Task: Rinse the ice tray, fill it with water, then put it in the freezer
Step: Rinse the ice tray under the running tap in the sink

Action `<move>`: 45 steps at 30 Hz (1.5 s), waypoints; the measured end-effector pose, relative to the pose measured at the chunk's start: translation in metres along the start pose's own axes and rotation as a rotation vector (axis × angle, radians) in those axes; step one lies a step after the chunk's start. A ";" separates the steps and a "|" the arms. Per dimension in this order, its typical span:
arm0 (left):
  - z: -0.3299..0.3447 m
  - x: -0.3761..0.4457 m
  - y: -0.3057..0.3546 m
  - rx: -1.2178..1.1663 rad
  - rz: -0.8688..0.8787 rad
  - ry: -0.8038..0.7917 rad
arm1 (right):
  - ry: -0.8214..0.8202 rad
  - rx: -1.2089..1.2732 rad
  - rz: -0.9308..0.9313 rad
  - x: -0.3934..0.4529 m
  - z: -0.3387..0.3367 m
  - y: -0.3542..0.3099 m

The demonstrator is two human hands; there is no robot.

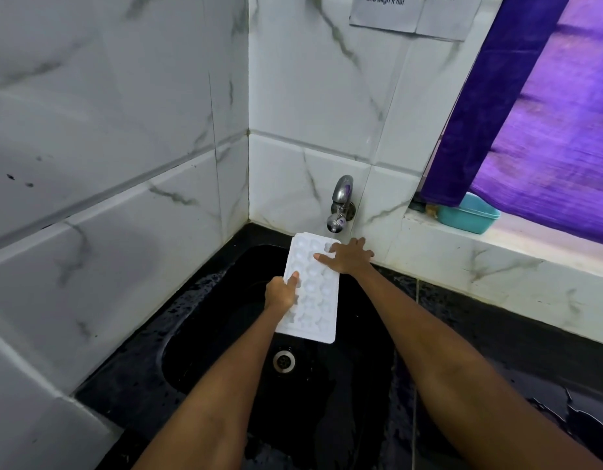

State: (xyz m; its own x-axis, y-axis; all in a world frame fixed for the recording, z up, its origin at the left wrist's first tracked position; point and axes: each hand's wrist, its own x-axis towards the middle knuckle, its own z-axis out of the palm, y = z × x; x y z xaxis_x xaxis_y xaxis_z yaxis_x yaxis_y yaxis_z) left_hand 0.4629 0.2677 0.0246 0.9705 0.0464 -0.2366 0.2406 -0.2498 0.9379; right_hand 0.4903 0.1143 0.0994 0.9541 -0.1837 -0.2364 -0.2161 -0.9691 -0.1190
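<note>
A person stood at a black sink [198, 337] set in a corner of white marbled wall tiles, both bare forearms reaching forward over the basin. Between the two hands was a white ice tray [318, 310], held above the sink with its hollows facing up and its far end just under the metal tap [340, 205] on the wall ahead.

The left hand [282, 293] grasped the tray's left long edge, thumb curled over the top and the other fingers hidden beneath. The right hand [349, 257] lay flat on the far right part of the tray, fingers straight and spread, pressing on the hollows there without curling round anything. Whether water was running from the tap could not be told.

Below the near end of the tray, between the two forearms, the round metal drain [284, 361] showed in the sink floor. The dark counter [496, 340] under and beyond the right forearm looked wet. Further right of the right hand, on a pale ledge, sat a small teal tub [469, 218], partly covered by a purple curtain [547, 130]. High on the wall above the right hand hung a paper notice [411, 11] with partly legible print
</note>
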 end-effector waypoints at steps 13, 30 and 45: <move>0.001 0.008 0.008 -0.039 0.026 -0.011 | -0.031 -0.007 -0.050 0.007 -0.017 0.008; -0.011 -0.002 -0.010 -0.090 0.028 0.002 | -0.065 -0.006 -0.078 0.002 -0.008 0.007; -0.002 -0.001 -0.003 -0.215 -0.019 0.086 | -0.023 0.038 -0.162 -0.017 0.001 0.009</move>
State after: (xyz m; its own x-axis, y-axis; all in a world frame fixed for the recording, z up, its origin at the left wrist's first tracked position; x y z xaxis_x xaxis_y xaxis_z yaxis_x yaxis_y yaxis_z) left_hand 0.4612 0.2699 0.0223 0.9612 0.1333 -0.2414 0.2481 -0.0365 0.9680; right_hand 0.4716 0.1091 0.1013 0.9723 -0.0210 -0.2328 -0.0676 -0.9787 -0.1938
